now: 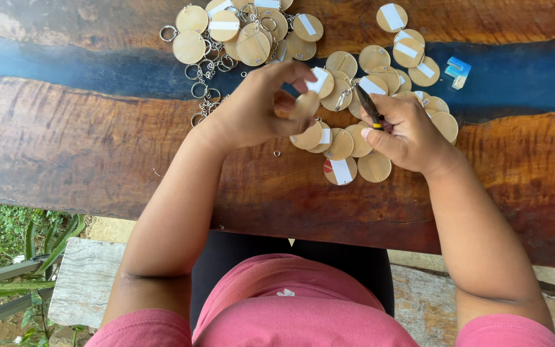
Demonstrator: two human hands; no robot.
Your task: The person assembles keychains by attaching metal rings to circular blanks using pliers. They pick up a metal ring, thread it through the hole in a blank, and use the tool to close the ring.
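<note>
Where the wooden bench [65,141] shows its dark blue band, a cluster of round wooden discs with metal key rings [229,32] lies at eleven o'clock. Left hand [255,109], fingers pinched closed on one wooden disc [304,105], sits at centre. Loose discs with white labels [354,138] lie heaped just beside it, toward three o'clock. Right hand [409,132] is closed around dark pliers [369,106], resting on that heap. Small blue piece [458,71] at two o'clock.
</note>
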